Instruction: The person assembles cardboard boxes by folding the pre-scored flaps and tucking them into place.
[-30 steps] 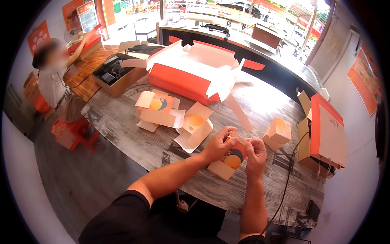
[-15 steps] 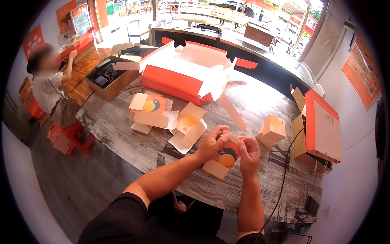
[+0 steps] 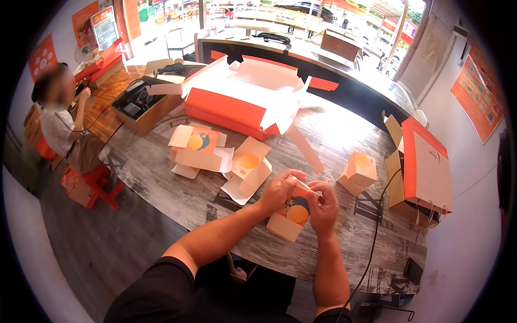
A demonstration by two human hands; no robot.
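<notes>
Between my hands is a small orange and tan cardboard box (image 3: 297,212) with a yellow circle and dark blue pattern on its face. My left hand (image 3: 281,191) grips its far left edge, thumb and fingers closed on the card. At the far right edge, my right hand (image 3: 324,206) pinches the box's upper flap. A tan flap hangs out at the near end of the box. Just left of my hands lies an open small box (image 3: 251,164) with its flaps spread. Another open small box (image 3: 197,141) sits farther left.
A closed small box (image 3: 359,169) stands to the right. Behind is a large open red and white carton (image 3: 226,110). A red and tan gift box (image 3: 426,167) stands at the right edge, with a black cable (image 3: 375,242) nearby. A person (image 3: 56,107) sits at the left.
My right hand has shifted slightly left, closer to my left hand, at the box's upper flap. The person at the left has drawn a hand back from the red box.
</notes>
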